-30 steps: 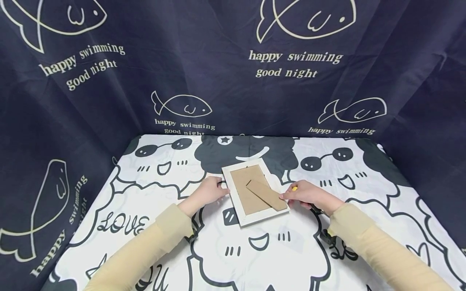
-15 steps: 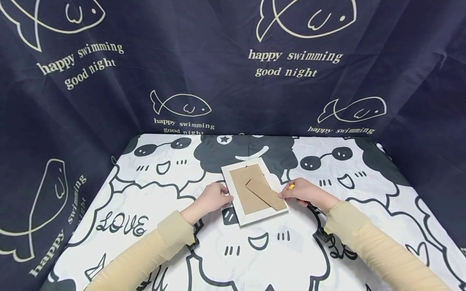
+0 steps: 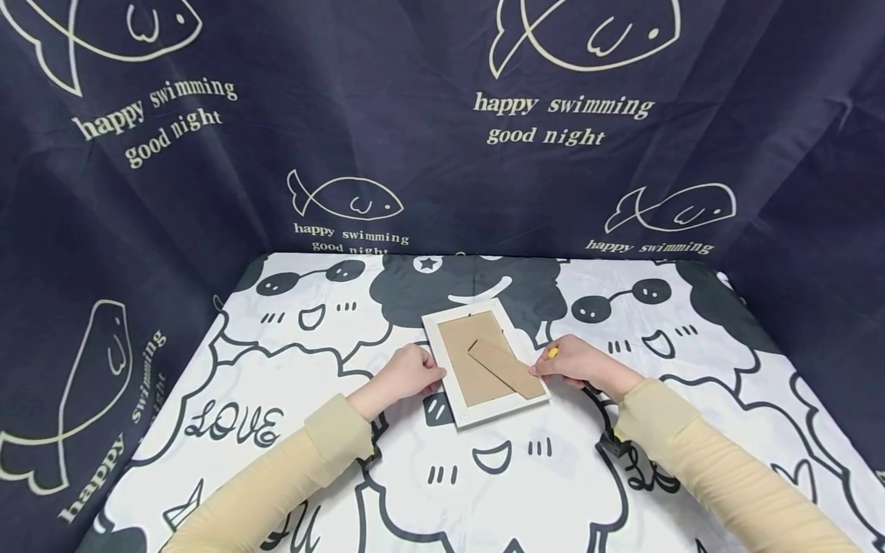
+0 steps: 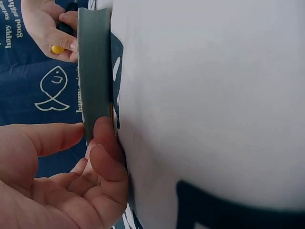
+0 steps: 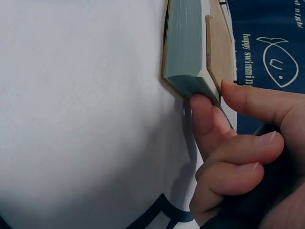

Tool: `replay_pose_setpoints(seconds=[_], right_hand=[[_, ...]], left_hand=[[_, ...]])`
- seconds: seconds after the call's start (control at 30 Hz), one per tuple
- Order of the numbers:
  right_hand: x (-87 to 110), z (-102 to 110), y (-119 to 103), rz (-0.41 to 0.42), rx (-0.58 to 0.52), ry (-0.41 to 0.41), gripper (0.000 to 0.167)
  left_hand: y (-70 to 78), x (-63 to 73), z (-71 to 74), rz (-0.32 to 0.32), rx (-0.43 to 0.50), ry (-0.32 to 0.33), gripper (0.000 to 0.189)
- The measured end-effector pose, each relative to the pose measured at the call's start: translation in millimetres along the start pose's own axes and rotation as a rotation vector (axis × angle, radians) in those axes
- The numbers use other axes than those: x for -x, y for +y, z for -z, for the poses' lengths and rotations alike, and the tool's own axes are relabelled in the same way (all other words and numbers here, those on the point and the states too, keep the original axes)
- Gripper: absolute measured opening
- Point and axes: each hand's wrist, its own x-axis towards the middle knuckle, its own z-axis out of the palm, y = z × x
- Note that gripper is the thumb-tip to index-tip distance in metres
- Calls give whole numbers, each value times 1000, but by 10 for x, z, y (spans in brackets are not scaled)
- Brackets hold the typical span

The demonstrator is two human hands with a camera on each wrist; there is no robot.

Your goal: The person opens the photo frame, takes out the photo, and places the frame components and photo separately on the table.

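A white picture frame (image 3: 448,388) lies back side up on the patterned cloth, tilted a little. Its brown backboard (image 3: 459,365) carries a cardboard easel leg (image 3: 508,372) slanting to the lower right corner. My left hand (image 3: 408,372) pinches the frame's left edge, thumb above and fingers below, as the left wrist view shows. At the opposite edge, my right hand (image 3: 577,361) holds the frame's side, its thumb at the easel leg and its forefinger against the edge. Tucked in that same hand is a dark handle with a yellow end (image 4: 57,49); its kind is mostly hidden. The frame's front faces down, unseen.
A white cloth (image 3: 546,491) with black cartoon drawings covers the table. Behind and beside it hangs a dark blue curtain (image 3: 442,153) printed with fish and words. Both forearms reach in from the near edge.
My left hand has shifted slightly along the frame's left edge, its fingers drawing in closer. My right hand has turned a little. The frame stays almost where it was.
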Motion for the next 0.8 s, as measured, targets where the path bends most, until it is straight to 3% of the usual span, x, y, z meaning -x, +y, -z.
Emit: replay_pose_setpoints(seconds=[0.23, 0.53, 0.8], right_hand=[[-16, -16, -7, -4, 38, 32, 17], [20, -81, -73, -7, 199, 100, 19], [66, -118, -136, -5, 199, 111, 19]], left_hand=[[6, 2, 2, -2, -4, -6, 26], [19, 8, 33, -38, -47, 6, 25], [-18, -25, 63, -70, -58, 24, 25]])
